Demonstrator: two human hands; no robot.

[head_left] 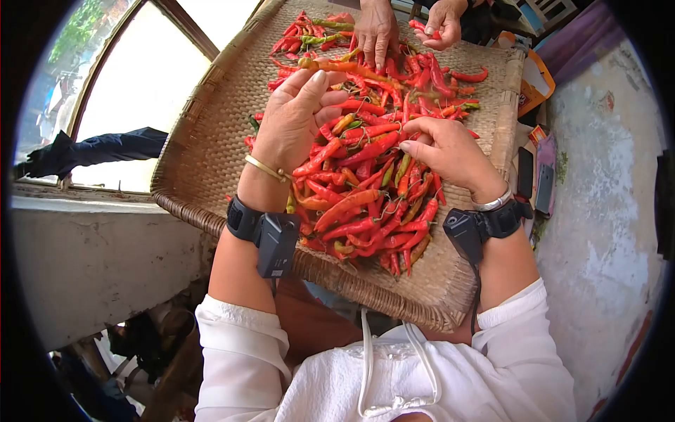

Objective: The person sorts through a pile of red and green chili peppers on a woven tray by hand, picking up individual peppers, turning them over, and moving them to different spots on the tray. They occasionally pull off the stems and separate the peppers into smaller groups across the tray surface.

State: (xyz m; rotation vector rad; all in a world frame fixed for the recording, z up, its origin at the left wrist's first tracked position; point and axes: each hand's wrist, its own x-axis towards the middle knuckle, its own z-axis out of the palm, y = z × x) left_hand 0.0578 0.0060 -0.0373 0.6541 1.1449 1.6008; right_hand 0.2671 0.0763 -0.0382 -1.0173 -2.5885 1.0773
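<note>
A heap of mostly red chili peppers (351, 204), with some orange and green ones, lies in a shallow woven tray (204, 148). My left hand (287, 112) is over the heap's left side, palm turned up and fingers curled. An orange chili pepper (351, 68) lies at its thumb and fingertips and appears gripped there. On the heap's right side, my right hand (450, 151) has thumb and forefinger close together in a pinch, low over the peppers. Whatever is between those fingertips is too small to make out.
Across the tray, another person's hand (377, 32) reaches into the peppers, and their other hand (441, 22) holds a red piece. A window with a dark folded umbrella (112, 148) is at left. A phone (545, 184) lies right of the tray, near a wall (605, 190).
</note>
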